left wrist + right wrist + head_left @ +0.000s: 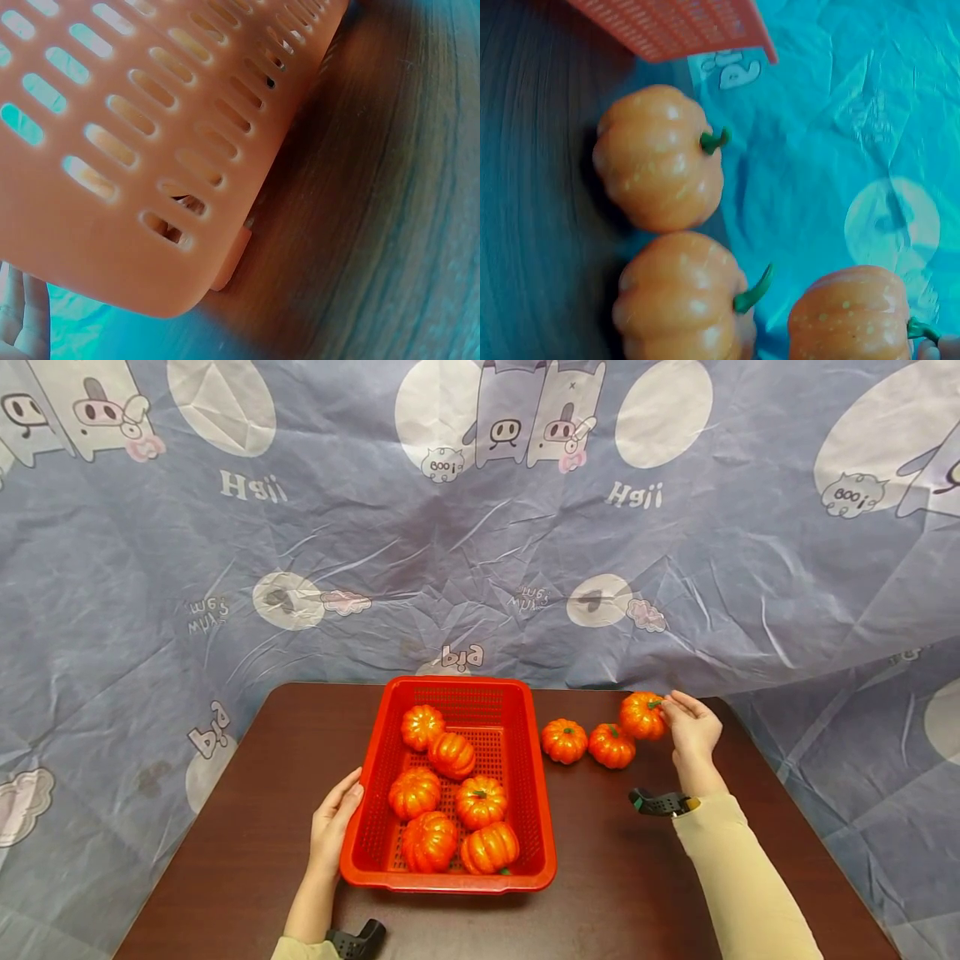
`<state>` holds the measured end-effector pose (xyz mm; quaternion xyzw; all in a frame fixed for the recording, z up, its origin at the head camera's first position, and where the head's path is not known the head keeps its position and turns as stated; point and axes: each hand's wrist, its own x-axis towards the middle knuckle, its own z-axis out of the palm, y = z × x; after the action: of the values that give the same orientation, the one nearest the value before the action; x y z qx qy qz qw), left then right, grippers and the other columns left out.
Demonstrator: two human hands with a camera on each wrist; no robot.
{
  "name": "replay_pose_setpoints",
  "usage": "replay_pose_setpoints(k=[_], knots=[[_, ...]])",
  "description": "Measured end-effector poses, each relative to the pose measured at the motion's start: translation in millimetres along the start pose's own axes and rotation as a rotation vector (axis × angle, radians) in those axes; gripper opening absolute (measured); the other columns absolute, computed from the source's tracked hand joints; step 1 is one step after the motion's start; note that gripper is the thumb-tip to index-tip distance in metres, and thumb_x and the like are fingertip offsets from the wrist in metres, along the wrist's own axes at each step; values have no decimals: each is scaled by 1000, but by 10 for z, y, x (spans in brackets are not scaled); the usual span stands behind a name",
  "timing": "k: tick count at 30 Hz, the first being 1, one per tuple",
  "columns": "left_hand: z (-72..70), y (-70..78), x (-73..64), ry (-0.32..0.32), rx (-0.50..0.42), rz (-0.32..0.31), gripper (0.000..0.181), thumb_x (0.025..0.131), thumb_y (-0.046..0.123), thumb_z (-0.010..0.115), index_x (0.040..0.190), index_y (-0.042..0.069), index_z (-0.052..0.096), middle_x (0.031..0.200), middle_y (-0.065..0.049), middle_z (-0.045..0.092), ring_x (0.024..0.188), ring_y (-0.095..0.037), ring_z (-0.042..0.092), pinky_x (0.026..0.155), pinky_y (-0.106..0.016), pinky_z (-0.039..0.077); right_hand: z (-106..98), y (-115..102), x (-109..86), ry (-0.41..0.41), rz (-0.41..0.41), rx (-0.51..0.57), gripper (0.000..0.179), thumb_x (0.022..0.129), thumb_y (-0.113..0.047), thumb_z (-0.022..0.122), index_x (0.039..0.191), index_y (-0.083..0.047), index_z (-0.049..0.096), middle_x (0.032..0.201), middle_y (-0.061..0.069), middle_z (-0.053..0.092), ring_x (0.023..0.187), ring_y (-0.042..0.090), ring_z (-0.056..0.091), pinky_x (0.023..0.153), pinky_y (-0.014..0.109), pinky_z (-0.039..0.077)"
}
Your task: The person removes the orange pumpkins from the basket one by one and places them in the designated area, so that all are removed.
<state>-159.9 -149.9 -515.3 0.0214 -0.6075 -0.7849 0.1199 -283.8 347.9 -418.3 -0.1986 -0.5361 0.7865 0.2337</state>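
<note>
A red plastic basket (542,810) with slotted walls stands on the table, holding several small orange pumpkins (482,802). My left hand (330,827) rests against its left side; in the left wrist view, straight fingers (31,319) show past the basket's corner, their tips hidden behind it. Beyond the basket's right side, my right hand (693,731) pinches the green stem of a pumpkin (642,716) between thumb and fingers. Two more pumpkins, one nearer the basket (660,157) and one beside it (682,300), sit close together between the basket and the held pumpkin.
The dark wooden table (247,827) reaches back to a grey-blue cloth (465,552) with printed cartoon figures, hanging in folds behind it. A black wrist camera strap (660,802) hangs at the right sleeve, another (360,939) at the left.
</note>
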Motion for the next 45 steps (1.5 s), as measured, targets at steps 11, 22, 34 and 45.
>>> replay_pose_setpoints(k=[11,22,34,45], knots=[[7,-5,0,3,-9,-25,40,98,15,52,134,-1,48,110,5,65,93,-11,62,77,-25,52,-367,137,187,154,32,12,25,82,11,63,79,-13,70,74,-2,67,63,6,64,61,17,52],[15,-2,-11,3,-12,-32,40,98,15,52,135,0,48,111,4,64,93,-12,62,78,-26,52,-472,265,216,179,45,-56,27,83,9,62,77,-16,68,68,-8,65,63,4,63,59,15,51],[17,-14,-7,2,-2,-22,39,98,15,52,134,0,49,111,4,64,94,-11,61,78,-26,52,-593,442,250,185,76,-123,26,84,6,63,76,-18,68,71,-8,65,63,3,63,61,15,52],[2,-2,1,2,-9,-29,40,98,16,52,135,1,49,111,4,64,92,-12,62,77,-26,53,-580,408,287,18,130,-31,22,85,7,62,85,-14,68,75,-7,67,70,4,65,70,17,52]])
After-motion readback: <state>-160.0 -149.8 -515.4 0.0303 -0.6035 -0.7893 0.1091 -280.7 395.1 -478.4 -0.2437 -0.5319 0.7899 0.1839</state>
